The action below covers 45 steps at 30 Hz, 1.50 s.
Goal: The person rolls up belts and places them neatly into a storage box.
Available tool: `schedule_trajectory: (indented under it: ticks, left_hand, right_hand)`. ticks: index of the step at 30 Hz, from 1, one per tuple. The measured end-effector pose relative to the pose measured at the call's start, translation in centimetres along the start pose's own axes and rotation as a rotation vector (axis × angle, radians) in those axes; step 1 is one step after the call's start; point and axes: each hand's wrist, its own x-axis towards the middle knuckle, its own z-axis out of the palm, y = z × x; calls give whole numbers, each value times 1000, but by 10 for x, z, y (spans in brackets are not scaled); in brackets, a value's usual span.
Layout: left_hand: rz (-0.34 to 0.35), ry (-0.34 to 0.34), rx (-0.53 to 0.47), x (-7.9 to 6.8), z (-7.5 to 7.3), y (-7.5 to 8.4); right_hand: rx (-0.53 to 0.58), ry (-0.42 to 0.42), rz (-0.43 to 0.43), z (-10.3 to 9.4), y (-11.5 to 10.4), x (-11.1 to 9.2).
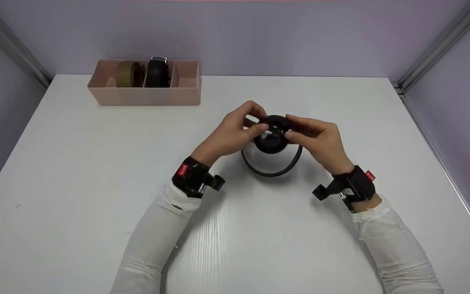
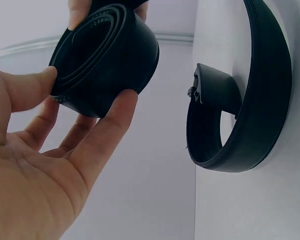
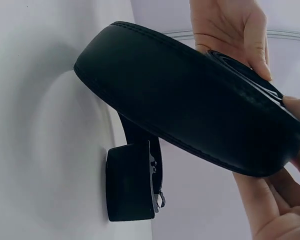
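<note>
A black leather belt (image 1: 271, 145) is partly rolled into a tight coil between my two hands, held up off the white table. My left hand (image 1: 231, 134) pinches the coil's left side, thumb on the near rim and fingers behind. From the right, my right hand (image 1: 320, 141) pinches the opposite side with thumb and fingers. In the left wrist view the coil (image 2: 127, 57) shows several layers. The belt's unrolled part (image 2: 270, 100) hangs below as a wide loop. Near the tabletop, the buckle end (image 3: 132, 182) shows in the right wrist view.
A pink divided box (image 1: 149, 97) stands at the back left of the white table (image 1: 76, 183). In it are a brown tape roll (image 1: 125, 74) and a black coiled belt (image 1: 158, 73) with a metal buckle. Pale walls enclose the table's back and sides.
</note>
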Motion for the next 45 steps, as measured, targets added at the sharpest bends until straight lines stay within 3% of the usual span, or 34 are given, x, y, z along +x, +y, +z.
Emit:
schedule_trajectory:
  ticks: [8,13,22,31,38,45]
  left_hand:
    - [-24,-132,113,-1,-2,0]
    - [-57,-171,166,-1,-2,0]
    - [-20,-84,119,0,2,1]
    - [25,61,2,1,5,3]
    - [-5,32,-20,1,3,2]
    - [1,-48,66,0,2,2]
  right_hand:
    - [-166,-101,75,-5,-3,0]
    - [-261,-157,108,-7,-3,0]
    - [-173,-48,48,-4,-2,0]
    - [26,58,-16,-2,0,0]
    - [5,56,-18,-2,1,0]
    - [-116,-1,10,-3,-1,0]
